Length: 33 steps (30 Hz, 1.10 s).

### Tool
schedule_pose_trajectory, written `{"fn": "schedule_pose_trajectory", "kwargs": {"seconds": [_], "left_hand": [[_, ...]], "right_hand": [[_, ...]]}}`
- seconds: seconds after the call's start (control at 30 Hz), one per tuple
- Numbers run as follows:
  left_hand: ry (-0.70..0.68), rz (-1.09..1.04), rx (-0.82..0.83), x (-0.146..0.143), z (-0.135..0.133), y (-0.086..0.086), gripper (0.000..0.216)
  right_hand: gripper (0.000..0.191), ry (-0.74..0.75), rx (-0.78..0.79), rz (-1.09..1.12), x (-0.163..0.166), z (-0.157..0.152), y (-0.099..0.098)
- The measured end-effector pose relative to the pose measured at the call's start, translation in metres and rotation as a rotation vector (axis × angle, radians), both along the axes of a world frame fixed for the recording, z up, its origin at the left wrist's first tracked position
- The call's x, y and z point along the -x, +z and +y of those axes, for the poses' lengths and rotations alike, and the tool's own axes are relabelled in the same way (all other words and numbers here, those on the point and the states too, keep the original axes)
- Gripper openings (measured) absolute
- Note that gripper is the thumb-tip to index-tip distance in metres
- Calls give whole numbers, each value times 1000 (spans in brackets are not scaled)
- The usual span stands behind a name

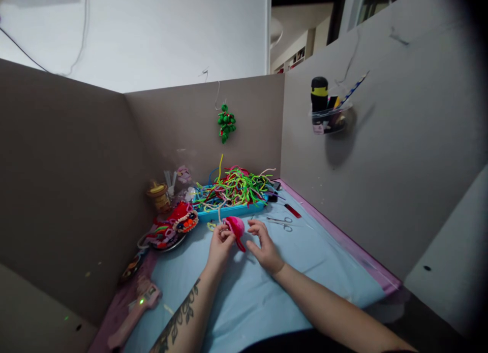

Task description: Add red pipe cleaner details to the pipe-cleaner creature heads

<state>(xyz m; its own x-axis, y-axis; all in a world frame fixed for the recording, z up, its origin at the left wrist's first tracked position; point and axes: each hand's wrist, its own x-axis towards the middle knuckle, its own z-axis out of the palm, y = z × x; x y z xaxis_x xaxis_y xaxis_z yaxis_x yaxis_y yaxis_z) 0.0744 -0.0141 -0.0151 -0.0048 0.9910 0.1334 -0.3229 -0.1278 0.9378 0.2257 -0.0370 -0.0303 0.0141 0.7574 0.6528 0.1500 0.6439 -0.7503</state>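
My left hand (222, 244) pinches a pink and red fuzzy craft piece (235, 228) that looks made of pipe cleaners, held above the blue table cover. The piece has a rounded pink top and a darker red strip hanging down. Just to its right is my right hand (265, 246), fingers apart and curved toward the piece, with nothing visible in them. Beyond the hands lies a blue tray (232, 211) heaped with pipe cleaners (244, 185) in green, red, yellow and other colours. A pair of scissors (282, 222) rests on the cover past my right hand.
On the left sit a dish of finished-looking fuzzy pieces (171, 228), a jar (158, 196) and a pink glue gun (143, 302) with a green light. A red strip (292, 211) lies beyond the scissors. Grey panels surround the table, holding a hanging cup (330, 119) and green ornament (226, 123).
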Motion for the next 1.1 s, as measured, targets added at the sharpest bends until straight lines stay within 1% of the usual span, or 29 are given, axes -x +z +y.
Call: {"fn": "schedule_pose_trajectory", "kwargs": {"seconds": [0.03, 0.1, 0.2, 0.27, 0.33, 0.43, 0.6, 0.7, 0.8, 0.93, 1.1], "left_hand": [[-3, 71, -37, -2, -1, -2, 36], [-26, 212, -110, -5, -3, -6, 31], [-60, 391, -212, -8, -8, -11, 26], [-57, 468, -253, -9, -9, -13, 24], [-49, 504, -263, -8, -9, -14, 22], [-52, 492, -243, -7, -6, -13, 22], [-45, 488, -232, -7, -7, -9, 20], [-49, 536, -260, -6, -8, -7, 15], [-96, 620, -318, -4, -8, -6, 12], [-211, 745, -361, -1, -9, -6, 15], [-215, 783, -372, -2, -13, -3, 15]], "right_hand": [[26, -53, -28, -35, -1, -1, 2], [21, -96, -45, -104, -1, -2, 6], [9, -85, 1, -173, 0, -2, 8], [5, -78, 17, -187, 0, -1, 7], [6, -71, 12, -190, 0, 0, 6], [5, -76, 16, -204, -1, 1, 5], [6, -97, 101, -167, -3, 6, 1], [9, -81, 128, -134, -5, 10, -1], [11, -93, 136, -102, -9, 12, -1], [12, -157, 122, -53, -17, 18, 2], [18, -291, 65, 23, -33, 31, 9]]}}
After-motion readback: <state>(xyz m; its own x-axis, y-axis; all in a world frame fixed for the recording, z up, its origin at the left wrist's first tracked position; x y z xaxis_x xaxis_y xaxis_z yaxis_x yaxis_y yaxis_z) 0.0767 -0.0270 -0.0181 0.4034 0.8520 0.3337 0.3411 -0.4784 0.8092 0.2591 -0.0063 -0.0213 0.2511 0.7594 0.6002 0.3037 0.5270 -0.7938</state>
